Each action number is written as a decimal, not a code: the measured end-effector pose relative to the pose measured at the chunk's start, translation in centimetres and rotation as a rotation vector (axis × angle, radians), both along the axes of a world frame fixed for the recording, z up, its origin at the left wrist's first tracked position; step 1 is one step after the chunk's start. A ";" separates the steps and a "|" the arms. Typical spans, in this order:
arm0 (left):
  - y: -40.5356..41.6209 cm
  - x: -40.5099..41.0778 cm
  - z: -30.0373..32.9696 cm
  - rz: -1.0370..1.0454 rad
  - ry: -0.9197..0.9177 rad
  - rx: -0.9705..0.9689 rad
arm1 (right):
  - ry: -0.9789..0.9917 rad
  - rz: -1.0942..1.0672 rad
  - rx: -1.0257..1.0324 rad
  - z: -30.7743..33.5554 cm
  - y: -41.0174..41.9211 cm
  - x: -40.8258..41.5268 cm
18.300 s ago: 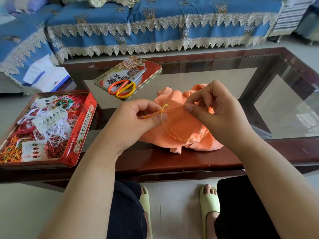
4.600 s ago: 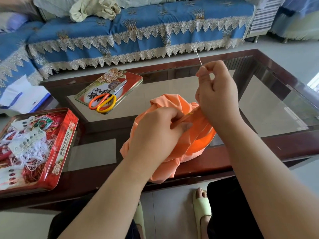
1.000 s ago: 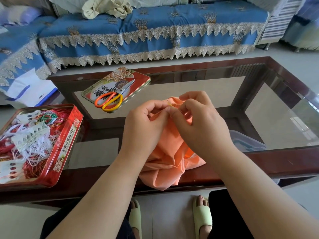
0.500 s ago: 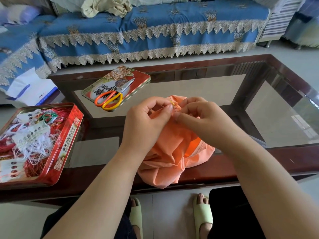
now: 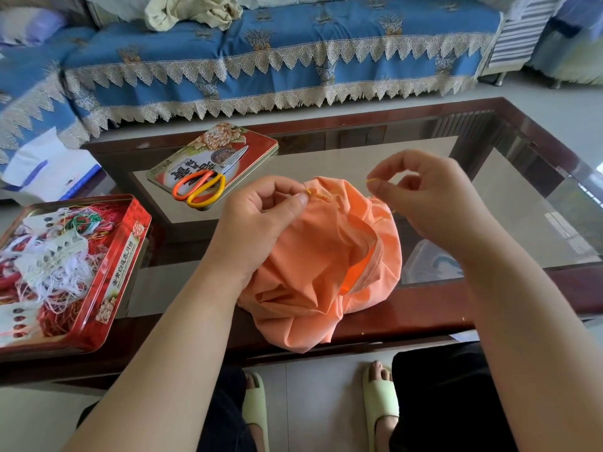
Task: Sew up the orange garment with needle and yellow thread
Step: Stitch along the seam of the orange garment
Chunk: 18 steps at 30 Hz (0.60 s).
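— Starting from the coffee table [image 5: 359, 324]: how is it made, and what is set around it?

— A glass top is framed in dark red-brown wood. Beyond its far edge a sofa [image 5: 277, 60] is covered in blue cloth edged with cream lace, and pale floor tiles are seen on every side of it.

— Where is the orange garment [image 5: 326, 256] kept?

— It is bunched at the near edge of the table, with a fold hanging over the wooden rim.

— And the hands?

— The garment's upper edge is pinched by the left hand [image 5: 261, 216] between thumb and forefinger. The yellow thread [image 5: 372, 180] is pinched by the right hand [image 5: 430, 197], held above the table just right of the garment. The needle cannot be made out.

— What else is laid on the table?

— Orange-and-yellow scissors [image 5: 202, 187] are rested on a flat tin lid [image 5: 241, 141] towards the far left. At the left end an open red tin [image 5: 107, 282] is filled with tangled threads.
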State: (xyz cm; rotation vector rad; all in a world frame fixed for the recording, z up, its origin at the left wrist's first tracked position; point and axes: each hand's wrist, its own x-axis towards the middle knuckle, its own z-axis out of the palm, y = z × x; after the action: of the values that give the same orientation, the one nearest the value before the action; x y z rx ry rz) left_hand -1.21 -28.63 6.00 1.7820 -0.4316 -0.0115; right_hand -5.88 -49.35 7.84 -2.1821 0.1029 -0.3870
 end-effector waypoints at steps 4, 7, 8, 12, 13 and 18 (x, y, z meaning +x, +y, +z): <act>-0.3 -0.2 0.0 -0.033 0.101 -0.048 | -0.057 -0.130 0.283 -0.1 -0.5 0.7; -0.5 -0.4 0.1 -0.034 0.186 -0.091 | 0.096 -0.153 0.433 -0.4 -0.8 1.2; -0.5 -0.4 0.2 -0.040 0.221 -0.109 | 0.153 -0.159 0.458 -0.6 -0.9 1.3; -0.4 -0.5 0.4 -0.153 0.381 -0.124 | 0.199 -0.135 0.637 -0.9 -1.3 1.4; -0.5 -0.6 0.5 -0.185 0.411 -0.121 | 0.164 -0.104 0.717 -0.9 -1.3 1.5; -0.6 -0.7 0.5 -0.220 0.414 -0.113 | 0.080 0.208 0.827 -0.3 -0.7 1.2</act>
State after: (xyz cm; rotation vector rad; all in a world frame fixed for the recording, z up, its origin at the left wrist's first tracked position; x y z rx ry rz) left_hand -1.96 -29.19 6.54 1.5619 -0.3180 -0.4927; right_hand -4.70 -50.01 7.55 -1.3716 0.0623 -0.1008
